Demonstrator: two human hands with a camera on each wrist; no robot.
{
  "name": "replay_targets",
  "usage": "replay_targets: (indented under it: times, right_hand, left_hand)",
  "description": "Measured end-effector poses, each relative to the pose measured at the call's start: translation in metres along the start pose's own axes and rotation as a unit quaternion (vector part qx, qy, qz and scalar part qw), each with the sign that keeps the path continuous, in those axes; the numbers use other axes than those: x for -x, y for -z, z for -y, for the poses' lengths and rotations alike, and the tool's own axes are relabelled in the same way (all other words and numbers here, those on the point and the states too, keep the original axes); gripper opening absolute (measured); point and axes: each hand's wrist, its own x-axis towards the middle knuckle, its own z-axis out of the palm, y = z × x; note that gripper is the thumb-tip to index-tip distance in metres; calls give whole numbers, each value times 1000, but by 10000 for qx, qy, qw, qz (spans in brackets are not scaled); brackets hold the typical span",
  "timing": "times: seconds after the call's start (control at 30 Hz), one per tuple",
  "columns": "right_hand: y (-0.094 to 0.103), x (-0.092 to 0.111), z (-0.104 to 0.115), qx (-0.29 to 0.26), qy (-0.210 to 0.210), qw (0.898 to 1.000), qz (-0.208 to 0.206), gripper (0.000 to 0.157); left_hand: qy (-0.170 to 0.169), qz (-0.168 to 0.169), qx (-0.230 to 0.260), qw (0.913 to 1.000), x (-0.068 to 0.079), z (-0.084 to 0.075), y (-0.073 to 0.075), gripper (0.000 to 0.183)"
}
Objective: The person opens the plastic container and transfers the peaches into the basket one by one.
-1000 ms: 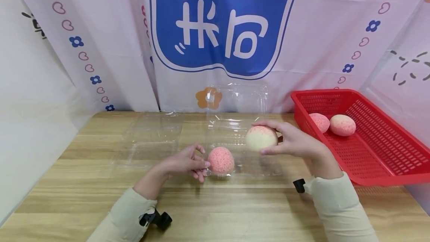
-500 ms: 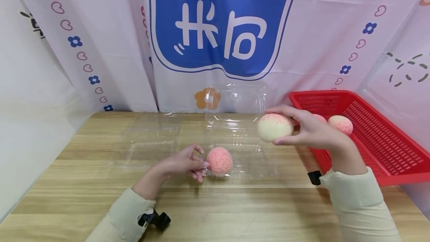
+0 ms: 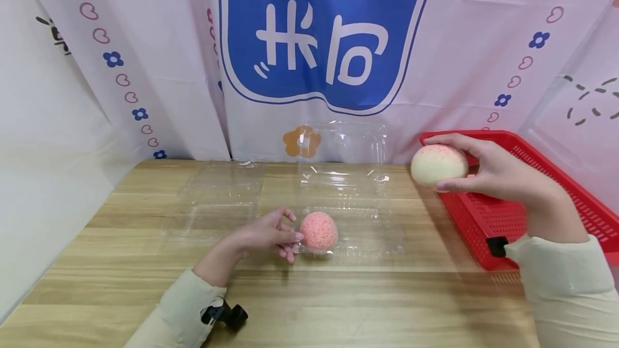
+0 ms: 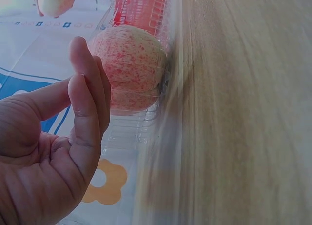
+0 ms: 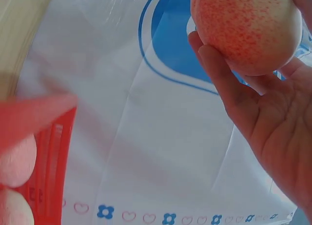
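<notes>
My right hand (image 3: 493,171) grips a pale peach (image 3: 439,165) with a pink-speckled top, held in the air by the near left end of the red basket. The right wrist view shows this peach (image 5: 246,30) between thumb and fingers. A second, pinker peach (image 3: 318,231) sits in the front left part of an open clear plastic box (image 3: 360,230). At that box's front left corner my left hand (image 3: 271,234) pinches the rim, right beside the peach. The left wrist view has thumb and fingers (image 4: 87,103) in front of the box and its peach (image 4: 129,69).
The red basket (image 3: 476,235) stands at the right, partly hidden by my right arm; two peaches (image 5: 14,159) show inside it in the right wrist view. Another clear plastic box (image 3: 217,214) lies open at the left. A printed cloth (image 3: 411,69) hangs behind the table.
My right hand has moved right with its peach, from above the clear box toward the basket, rising a little. My left hand and the peach in the box stay where they were.
</notes>
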Motion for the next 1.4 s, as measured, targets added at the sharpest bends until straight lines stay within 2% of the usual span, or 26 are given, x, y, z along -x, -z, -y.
replay_targets:
  times: [0.2,0.73,1.03,1.27,1.4]
  right_hand:
    - [18,7,-18,331,-491,9982,-105,71]
    - [47,16,-84,682,-819,9942,-142,69]
    - [50,20,-110,446,-1376,9888,380,63]
    - [52,15,-127,328,-1445,9857,800,60]
    - [55,11,-135,144,-1642,9798,1135,59]
  left_hand:
    - [-20,26,-1,10000,-1,0,0,40]
    - [19,16,-13,10000,-1,-2,0,42]
    - [39,13,0,10000,-3,-2,1,44]
    - [45,39,14,10000,-2,1,0,44]
    - [41,8,14,10000,-1,0,1,43]
